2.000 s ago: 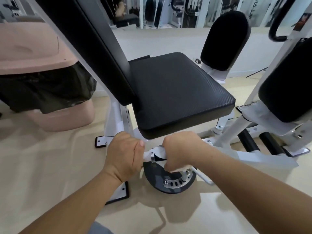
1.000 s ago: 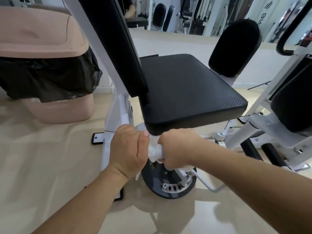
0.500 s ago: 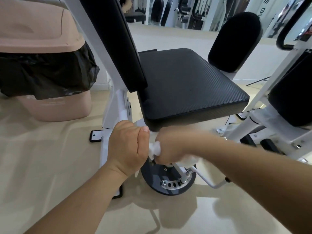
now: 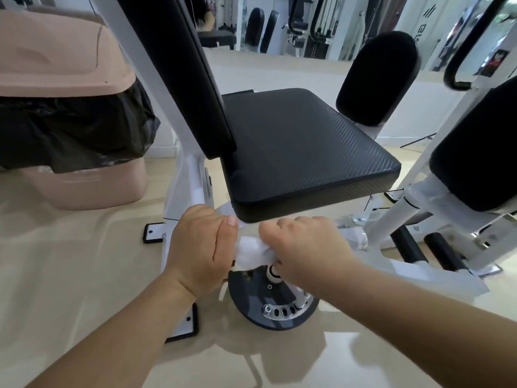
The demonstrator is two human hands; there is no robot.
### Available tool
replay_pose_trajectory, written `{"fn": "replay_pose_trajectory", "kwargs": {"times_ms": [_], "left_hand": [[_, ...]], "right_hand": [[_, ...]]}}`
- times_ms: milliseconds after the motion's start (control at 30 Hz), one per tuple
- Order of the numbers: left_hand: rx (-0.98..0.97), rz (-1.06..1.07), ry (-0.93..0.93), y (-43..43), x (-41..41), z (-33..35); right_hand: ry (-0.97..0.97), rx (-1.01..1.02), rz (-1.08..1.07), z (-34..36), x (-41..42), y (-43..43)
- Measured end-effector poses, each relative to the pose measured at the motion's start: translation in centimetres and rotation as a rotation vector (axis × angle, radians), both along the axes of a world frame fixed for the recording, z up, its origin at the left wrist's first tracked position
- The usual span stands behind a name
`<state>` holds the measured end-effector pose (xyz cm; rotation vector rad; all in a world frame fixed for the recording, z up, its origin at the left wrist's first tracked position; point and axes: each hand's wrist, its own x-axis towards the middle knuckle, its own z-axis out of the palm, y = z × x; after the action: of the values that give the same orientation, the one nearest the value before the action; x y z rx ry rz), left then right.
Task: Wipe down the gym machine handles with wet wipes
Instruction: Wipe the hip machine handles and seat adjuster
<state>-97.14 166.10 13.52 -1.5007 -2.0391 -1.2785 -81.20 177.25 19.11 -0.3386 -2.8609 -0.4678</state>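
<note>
Right hand has slid a little away from the left hand, baring more of the white wet wipe bunched between them. It clenches the wipe just under the front edge of the black seat, above a dark disc. Left fingers are curled tight; what they hold I cannot tell.

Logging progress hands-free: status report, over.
Right hand grips wet wipe. Left hand fisted at its other end, grip hidden. Wipe bunched between hands. Seat edge overhangs the hands.
</note>
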Motion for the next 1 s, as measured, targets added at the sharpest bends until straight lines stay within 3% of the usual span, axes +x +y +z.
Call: {"fn": "replay_pose_trajectory", "kwargs": {"times_ms": [100,233,433,567,733,833,1000], "left_hand": [[-0.025,0.016,0.006,0.0,0.0,0.1],[-0.015,0.077,0.013,0.7,0.5,0.0],[-0.013,0.071,0.0,0.8,0.4,-0.1],[-0.025,0.009,-0.003,0.3,0.1,0.1],[-0.018,0.037,0.014,0.1,0.6,0.5],[-0.001,0.09,-0.008,0.5,1.3,0.5],[0.022,0.075,0.027,0.7,0.9,0.4]], "right_hand": [[-0.25,-0.156,-0.22,2.9,1.7,2.1],[-0.364,-0.242,-0.442,4.8,3.2,2.7],[-0.244,-0.16,-0.303,2.1,-2.2,-2.2],[-0.183,-0.163,-0.19,2.0,-1.1,-1.2],[-0.331,-0.258,-0.395,4.4,3.0,3.0],[-0.358,-0.17,-0.447,4.4,2.8,2.4],[-0.207,-0.177,-0.22,1.6,-3.1,-3.2]]}}
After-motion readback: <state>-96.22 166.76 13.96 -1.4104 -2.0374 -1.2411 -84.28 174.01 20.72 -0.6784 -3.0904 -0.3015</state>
